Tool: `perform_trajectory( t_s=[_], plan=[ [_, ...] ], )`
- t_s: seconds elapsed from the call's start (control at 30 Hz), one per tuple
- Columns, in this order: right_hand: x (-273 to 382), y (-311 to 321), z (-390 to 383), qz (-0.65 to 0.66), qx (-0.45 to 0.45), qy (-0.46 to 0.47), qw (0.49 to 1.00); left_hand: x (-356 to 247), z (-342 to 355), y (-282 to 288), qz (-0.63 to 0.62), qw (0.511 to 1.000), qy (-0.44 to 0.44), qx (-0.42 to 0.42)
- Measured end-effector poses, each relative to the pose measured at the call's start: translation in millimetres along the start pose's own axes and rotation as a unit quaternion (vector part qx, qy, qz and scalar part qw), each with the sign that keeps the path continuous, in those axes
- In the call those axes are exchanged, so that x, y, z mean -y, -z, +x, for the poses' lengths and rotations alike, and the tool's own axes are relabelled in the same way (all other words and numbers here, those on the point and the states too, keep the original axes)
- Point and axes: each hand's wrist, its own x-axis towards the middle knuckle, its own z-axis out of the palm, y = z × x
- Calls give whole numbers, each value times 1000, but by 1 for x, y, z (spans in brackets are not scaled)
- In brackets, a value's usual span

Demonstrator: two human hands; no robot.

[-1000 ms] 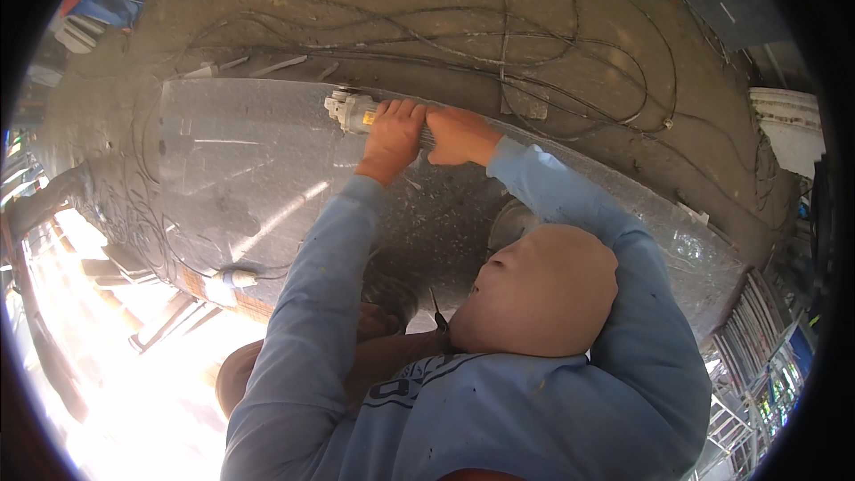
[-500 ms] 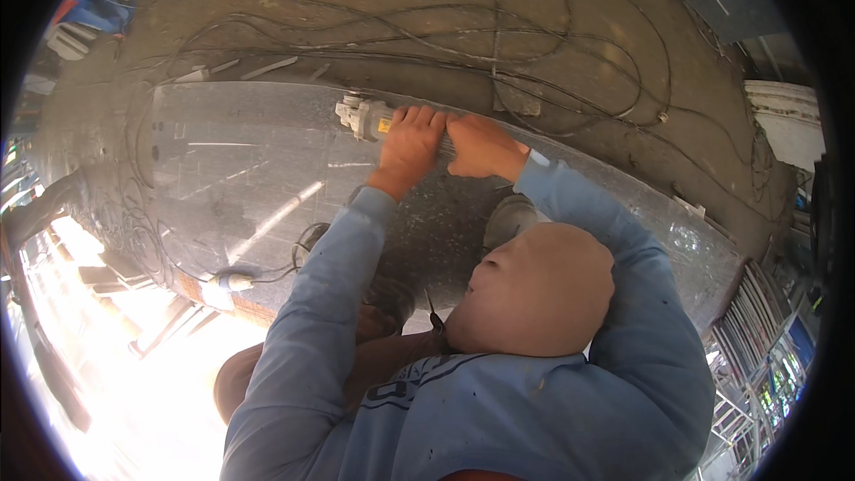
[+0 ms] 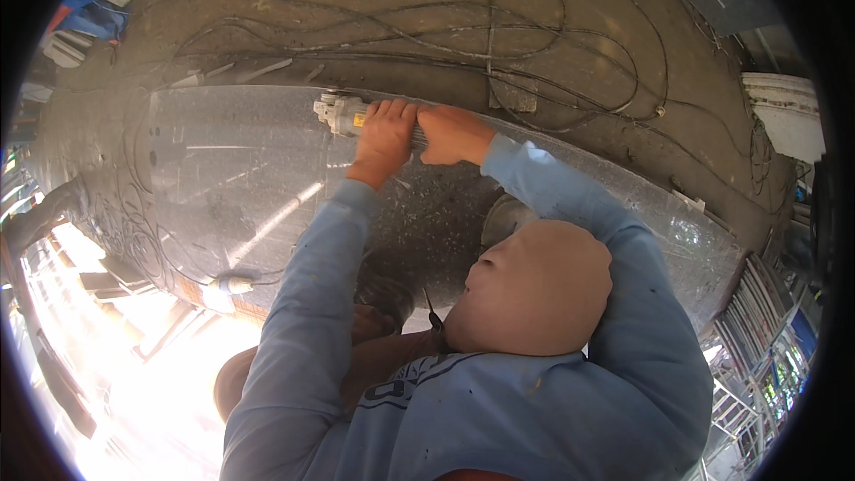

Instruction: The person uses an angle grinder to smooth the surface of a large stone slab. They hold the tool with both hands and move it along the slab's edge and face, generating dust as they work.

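Both of my hands are closed around an angle grinder [image 3: 340, 114] with a pale grey head and a yellow label. My left hand [image 3: 385, 141] wraps its body just behind the head. Close beside it, my right hand [image 3: 456, 134] grips the rear part, which the fingers mostly hide. The grinder's head lies at the far edge of a long grey slab [image 3: 209, 187], dusty and shiny in places. Whether the disc touches that edge is too small to tell.
Dark cables [image 3: 579, 31] loop over the brown ground beyond the slab. A white plug connector [image 3: 233, 285] lies at its near left edge. White buckets [image 3: 784, 111] stand at the far right, and a blue bag [image 3: 93, 13] lies at the far left.
Both hands and the angle grinder have shifted left along the slab's far edge. The grip looks the same, and the slab has stayed in place.
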Motion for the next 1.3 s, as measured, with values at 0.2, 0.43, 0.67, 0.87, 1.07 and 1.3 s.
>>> perform_trajectory(
  t_s=[0.2, 0.43, 0.67, 0.87, 1.07, 1.3],
  plan=[
    [11, 7, 9, 13, 27, -11, 999, 9, 0, 4, 2, 1000, 14, 28],
    [-3, 10, -19, 5, 21, -14, 1000, -19, 4, 1, -20, 1000, -6, 0],
    [-5, 20, -39, -3, 29, -32, 999, -38, 7, 1, -24, 1000, -5, -15],
    [-3, 12, -23, 3, 13, -11, 1000, -24, 5, 4, -17, 1000, 2, 0],
    [4, 4, 1, 8, -2, 6, 1000, 5, 0, -1, 13, 1000, 4, 16],
    [8, 8, 0, 11, -1, 5, 1000, 5, 1, 2, 4, 1000, -2, 12]
  ],
)
